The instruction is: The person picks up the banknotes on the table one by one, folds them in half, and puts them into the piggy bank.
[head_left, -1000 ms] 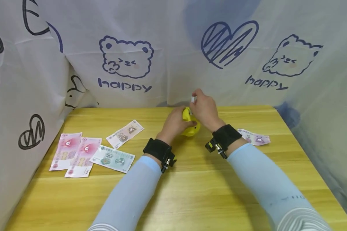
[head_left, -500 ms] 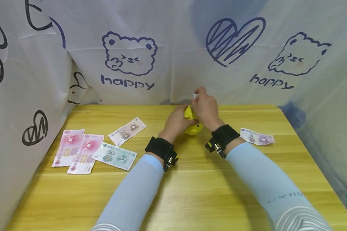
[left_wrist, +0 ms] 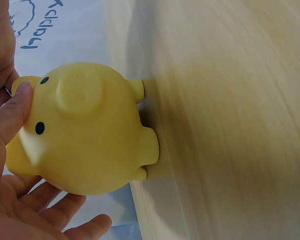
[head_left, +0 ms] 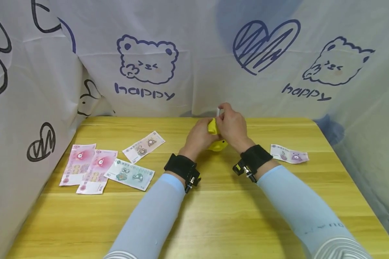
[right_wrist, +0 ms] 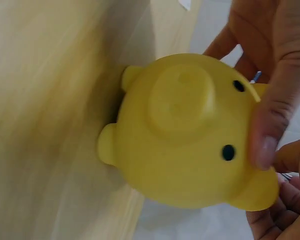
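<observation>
A yellow pig-shaped piggy bank (head_left: 218, 145) stands on its feet near the table's back edge. My left hand (head_left: 199, 136) grips it from the left. In the left wrist view its thumb (left_wrist: 17, 107) presses the head between the ears, while the other fingers lie along the pig's side. Just above and behind the piggy bank (right_wrist: 180, 130), my right hand (head_left: 232, 126) pinches a narrow folded paper slip (head_left: 218, 112), whitish and mostly hidden by the fingers. The pig's top and the slip's lower end are hidden in the head view.
On the left lie two pink 100 notes (head_left: 97, 169), a green 50 note (head_left: 129, 174) and a brownish banknote (head_left: 144, 146). A purple 5 note (head_left: 289, 154) lies right of the right wrist. A white printed cloth (head_left: 207, 64) hangs behind the wooden table (head_left: 214, 216).
My right hand has shifted slightly lower over the piggy bank, still pinching the slip. The left hand keeps its grip. The whole head view has drifted a little.
</observation>
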Tool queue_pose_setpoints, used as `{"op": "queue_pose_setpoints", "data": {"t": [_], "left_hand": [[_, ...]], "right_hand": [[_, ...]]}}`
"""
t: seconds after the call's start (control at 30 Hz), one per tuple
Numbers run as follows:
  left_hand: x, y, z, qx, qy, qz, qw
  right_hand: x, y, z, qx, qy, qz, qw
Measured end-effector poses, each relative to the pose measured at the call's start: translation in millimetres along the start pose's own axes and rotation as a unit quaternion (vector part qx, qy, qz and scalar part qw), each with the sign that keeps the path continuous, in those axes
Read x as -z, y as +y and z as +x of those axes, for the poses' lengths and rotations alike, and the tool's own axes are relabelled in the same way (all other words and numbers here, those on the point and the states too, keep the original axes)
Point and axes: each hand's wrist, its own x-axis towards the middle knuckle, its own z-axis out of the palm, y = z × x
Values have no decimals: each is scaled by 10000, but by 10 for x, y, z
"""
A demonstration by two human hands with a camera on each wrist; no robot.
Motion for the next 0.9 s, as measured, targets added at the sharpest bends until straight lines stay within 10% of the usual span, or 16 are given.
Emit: {"op": "queue_pose_setpoints", "data": {"t": [0.57, 0.9], "left_hand": [[-2, -5, 6, -83, 39, 209, 9997], [-13, -36, 33, -340, 155, 225, 9990]], "right_hand": [[-110, 51, -167, 314, 227, -193, 9991], [-35, 35, -99, 305, -444, -359, 9979]]}}
